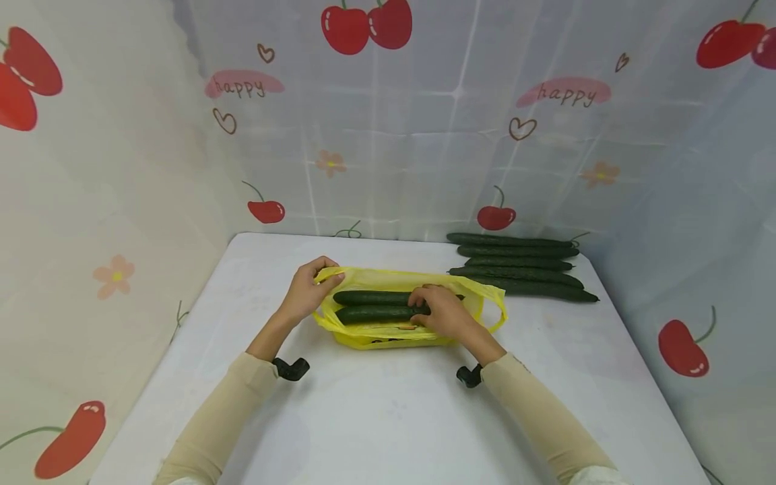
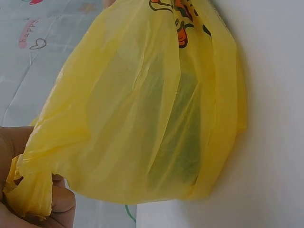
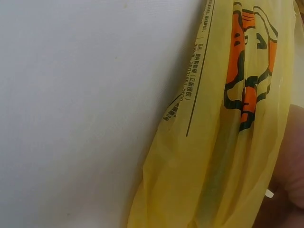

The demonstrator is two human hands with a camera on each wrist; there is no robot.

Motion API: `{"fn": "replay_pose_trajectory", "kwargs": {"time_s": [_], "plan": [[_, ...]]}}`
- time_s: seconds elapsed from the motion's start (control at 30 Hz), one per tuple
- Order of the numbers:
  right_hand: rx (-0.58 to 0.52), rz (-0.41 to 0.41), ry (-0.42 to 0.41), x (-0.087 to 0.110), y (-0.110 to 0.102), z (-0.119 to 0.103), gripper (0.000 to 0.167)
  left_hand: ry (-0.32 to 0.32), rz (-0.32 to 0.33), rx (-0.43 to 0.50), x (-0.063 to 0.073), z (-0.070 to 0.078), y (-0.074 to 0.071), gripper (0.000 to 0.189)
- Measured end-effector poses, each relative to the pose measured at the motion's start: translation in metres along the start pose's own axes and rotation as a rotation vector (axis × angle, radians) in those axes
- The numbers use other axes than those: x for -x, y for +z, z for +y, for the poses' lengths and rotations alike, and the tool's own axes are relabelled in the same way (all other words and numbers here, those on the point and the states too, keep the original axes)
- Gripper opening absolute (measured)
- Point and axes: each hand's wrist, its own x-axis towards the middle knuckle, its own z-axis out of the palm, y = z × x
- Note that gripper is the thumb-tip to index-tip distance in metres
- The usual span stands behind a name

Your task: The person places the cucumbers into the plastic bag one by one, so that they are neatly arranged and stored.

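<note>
A yellow plastic bag (image 1: 394, 342) lies on the table with its mouth spread open. Inside it, two long dark green cucumbers rest side by side, a rear one (image 1: 366, 298) and a front one (image 1: 371, 314). My left hand (image 1: 304, 291) grips the bag's left end; the left wrist view shows bunched plastic (image 2: 35, 197) between its thumb and fingers. My right hand (image 1: 447, 314) reaches into the mouth, fingers curled over the right end of the front cucumber. From the right wrist, the bag's printed side (image 3: 171, 175) hides most of that hand (image 3: 290, 161).
Several more cucumbers (image 1: 521, 273) lie in a row at the back right of the white table (image 1: 376, 424), just beyond the bag's right handle (image 1: 498, 313). A curtain (image 1: 394, 135) with cherry prints hangs along the back and sides.
</note>
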Motion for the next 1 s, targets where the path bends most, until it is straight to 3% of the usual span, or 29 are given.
{"fn": "replay_pose_trajectory", "kwargs": {"time_s": [0.37, 0.63, 0.73, 0.9, 1.0], "plan": [[-0.037, 0.009, -0.024, 0.009, -0.006, -0.004, 0.024, 0.004, -0.005, -0.005, 0.0, 0.002, 0.001, 0.022], [-0.079, 0.016, -0.068, 0.025, -0.032, -0.012, 0.026, 0.011, -0.005, -0.013, -0.002, 0.003, 0.003, 0.019], [-0.114, 0.101, -0.117, 0.032, -0.048, -0.014, 0.021, 0.001, -0.005, -0.023, -0.002, 0.002, 0.004, 0.018], [-0.134, 0.37, -0.227, 0.041, -0.078, -0.002, 0.012, 0.002, -0.009, -0.028, -0.002, -0.001, 0.004, 0.017], [-0.127, 0.49, -0.207, 0.046, -0.097, 0.016, 0.012, 0.009, -0.011, -0.036, -0.002, -0.002, 0.005, 0.017]]}}
